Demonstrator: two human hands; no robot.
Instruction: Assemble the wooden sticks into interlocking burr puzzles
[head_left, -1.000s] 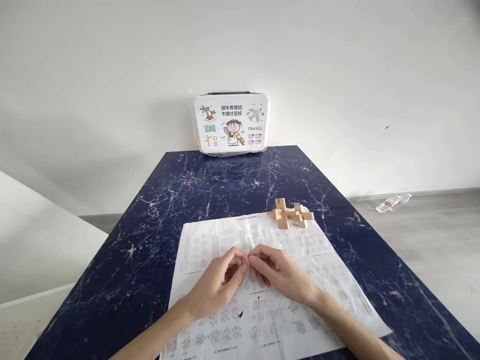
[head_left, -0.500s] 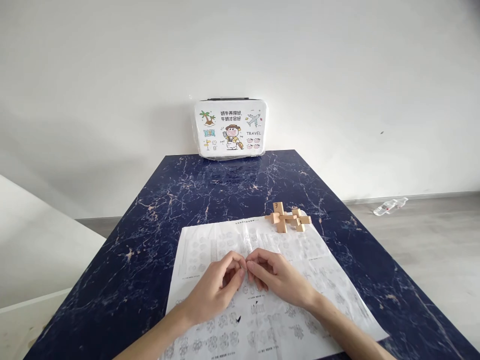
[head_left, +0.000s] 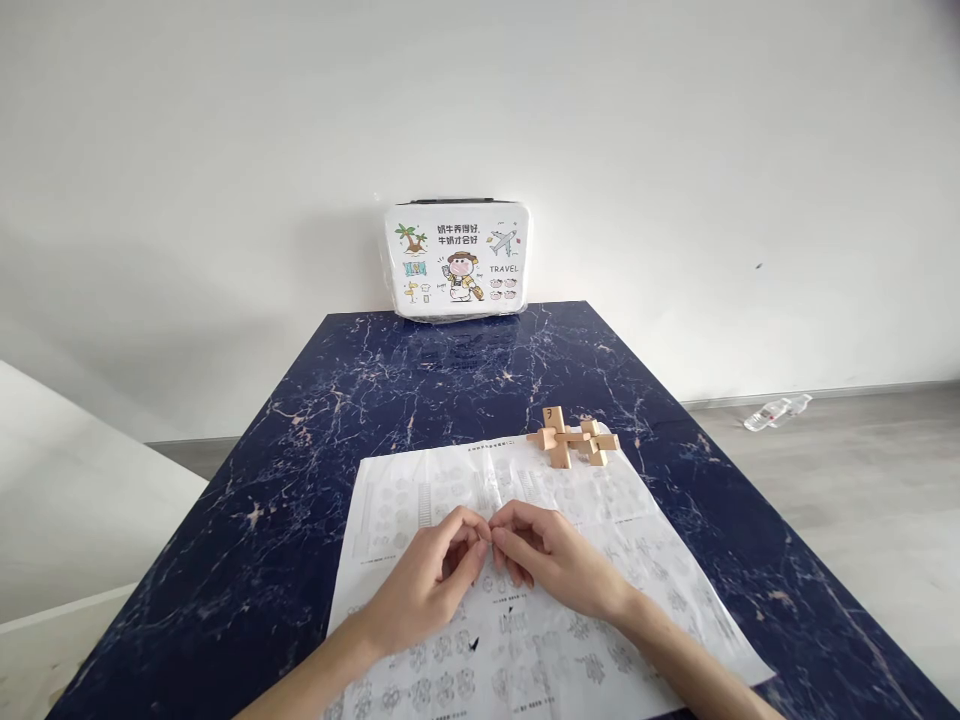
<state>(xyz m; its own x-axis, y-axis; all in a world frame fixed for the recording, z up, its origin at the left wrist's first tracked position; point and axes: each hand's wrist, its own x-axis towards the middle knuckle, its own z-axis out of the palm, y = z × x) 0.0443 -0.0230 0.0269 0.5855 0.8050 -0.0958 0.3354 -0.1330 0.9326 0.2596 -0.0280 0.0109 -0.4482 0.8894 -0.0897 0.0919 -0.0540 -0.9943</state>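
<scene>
My left hand and my right hand meet above a large printed sheet. Their fingertips touch, with thumbs and forefingers pinched together. Whatever is between the fingertips, if anything, is hidden or too small to make out. Beyond the hands, at the sheet's far right corner, are two wooden interlocking puzzles. The nearer-left one is a cross-shaped puzzle with a dark mark on its upright piece. Close beside it sits a smaller knot-shaped puzzle. Neither hand touches them.
A white case with cartoon prints stands against the wall at the far end of the dark blue marbled table. Clear plastic bottles lie on the floor to the right. A white panel is at left.
The whole view has shifted very slightly. Both hands keep the same pose with fingertips together, and the puzzles and the sheet have not moved.
</scene>
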